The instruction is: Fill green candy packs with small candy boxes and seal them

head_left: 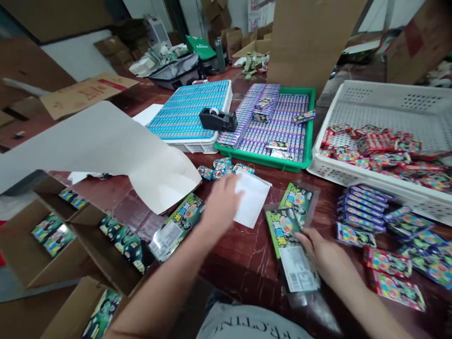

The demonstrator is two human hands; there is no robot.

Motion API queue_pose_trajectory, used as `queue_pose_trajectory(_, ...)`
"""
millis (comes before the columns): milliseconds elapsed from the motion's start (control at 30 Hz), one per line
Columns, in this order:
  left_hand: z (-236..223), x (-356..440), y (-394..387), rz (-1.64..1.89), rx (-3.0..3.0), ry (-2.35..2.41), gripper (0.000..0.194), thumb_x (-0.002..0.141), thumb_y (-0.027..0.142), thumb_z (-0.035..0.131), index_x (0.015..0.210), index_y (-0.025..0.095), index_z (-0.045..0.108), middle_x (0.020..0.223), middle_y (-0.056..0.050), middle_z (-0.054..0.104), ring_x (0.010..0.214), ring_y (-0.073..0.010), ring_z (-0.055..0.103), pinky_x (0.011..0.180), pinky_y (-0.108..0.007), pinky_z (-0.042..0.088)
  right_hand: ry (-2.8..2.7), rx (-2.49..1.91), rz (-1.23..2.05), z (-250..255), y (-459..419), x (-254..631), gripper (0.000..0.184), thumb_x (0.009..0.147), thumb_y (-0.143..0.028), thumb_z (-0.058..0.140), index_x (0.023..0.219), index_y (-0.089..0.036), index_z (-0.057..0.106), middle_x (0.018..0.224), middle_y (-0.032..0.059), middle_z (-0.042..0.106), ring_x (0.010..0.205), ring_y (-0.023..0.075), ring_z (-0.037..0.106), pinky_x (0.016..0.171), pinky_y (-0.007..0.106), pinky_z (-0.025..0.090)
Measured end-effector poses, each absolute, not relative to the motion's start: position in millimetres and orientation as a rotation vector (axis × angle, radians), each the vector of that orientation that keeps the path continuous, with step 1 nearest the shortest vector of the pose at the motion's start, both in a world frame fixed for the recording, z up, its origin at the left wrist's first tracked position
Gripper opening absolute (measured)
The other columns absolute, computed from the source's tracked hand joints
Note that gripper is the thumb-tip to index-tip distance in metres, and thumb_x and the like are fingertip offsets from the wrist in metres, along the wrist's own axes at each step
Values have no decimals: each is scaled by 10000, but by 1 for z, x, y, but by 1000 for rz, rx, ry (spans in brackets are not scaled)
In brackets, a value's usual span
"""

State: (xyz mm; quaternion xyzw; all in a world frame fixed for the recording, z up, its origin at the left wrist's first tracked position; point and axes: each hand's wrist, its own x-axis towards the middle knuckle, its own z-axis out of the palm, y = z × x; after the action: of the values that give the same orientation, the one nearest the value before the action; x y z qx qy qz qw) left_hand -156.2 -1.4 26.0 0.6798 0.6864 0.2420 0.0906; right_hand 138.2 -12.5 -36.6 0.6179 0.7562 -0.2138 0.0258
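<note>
My left hand reaches over the dark red table and rests on a white paper slip, its fingers blurred by motion. My right hand lies on a clear bag holding a green printed card, thumb and fingers pressed on its edge. A second green card bag lies just behind it. Another green packet sits left of my left forearm. A few small blue candy boxes lie beyond the white slip.
A green tray of purple boxes, a white basket of blue boxes with a black tape dispenser, and a white crate of red packs stand behind. Purple and red packs lie right. Open cartons and a big paper sheet are left.
</note>
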Motion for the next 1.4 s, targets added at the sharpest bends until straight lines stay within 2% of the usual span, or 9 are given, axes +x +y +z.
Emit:
queue_pose_trajectory(100,47,-227,53,19,2264,2148,553,894,143,582,1439,155,488,1385,-188,575,1278,-351,548,1064,-489,447,2614,1917,-329,1,68,127,456,1040,-532,403,1337,-223,559,1106,133,763,1000,328,725,754,393,516)
queue_pose_trajectory(233,43,-272,103,-475,2506,1795,734,802,99,583,1511,200,421,1547,-141,489,1374,-341,502,1055,-453,452,2927,1486,-47,47,205,81,516,1023,-187,366,1523,-59,392,1463,234,557,1331,366,509,1062,500,420)
queue_pose_trajectory(433,29,-287,115,-279,2557,1737,547,882,138,451,1419,163,549,1504,-152,547,1256,-284,628,1035,-411,479,2855,1025,-263,48,314,21,692,738,22,597,1398,-187,600,1407,91,639,1157,242,648,954,327,504)
queue_pose_trajectory(633,68,-267,98,291,2265,2043,526,995,408,446,1463,168,442,1161,-110,705,966,-265,701,880,-378,544,2795,1005,-313,50,320,17,495,734,-83,657,1218,-177,697,1159,80,691,954,240,685,857,372,521)
queue_pose_trajectory(900,59,-132,51,529,2048,1280,392,1027,370,486,1369,247,631,1325,-62,704,1193,-224,656,1057,-381,492,3174,1688,-582,89,169,136,392,946,-264,545,1308,-138,463,1175,104,575,1054,247,597,920,404,500)
queue_pose_trajectory(1000,31,-77,37,434,1979,1037,390,1041,287,446,1381,243,632,1276,-69,712,1132,-200,670,1003,-356,523,2889,2149,-1225,53,43,189,483,967,-372,568,1407,-257,407,1165,67,581,992,218,622,811,347,541)
queue_pose_trajectory(1133,3,-10,24,276,2033,799,384,1034,230,439,1353,212,651,1191,-95,676,1088,-196,660,981,-349,527,2084,3065,-1288,-15,-108,214,265,1008,-444,506,1195,-257,483,1046,68,627,847,214,651,748,371,566)
queue_pose_trajectory(1267,3,23,24,42,2284,689,435,1004,321,548,1425,217,571,1325,-115,590,1107,-228,652,1018,-381,503,1969,2864,-892,-36,-177,233,369,928,-541,631,1120,-234,557,1036,113,658,943,308,652,819,494,566)
queue_pose_trajectory(1400,19,7,44,-279,2745,485,941,775,420,826,1568,279,339,1609,-159,369,1374,-399,466,1133,-543,347,2416,2286,-701,-14,-172,275,611,911,-477,678,1435,-238,474,1425,157,565,1274,370,534,1035,575,485)
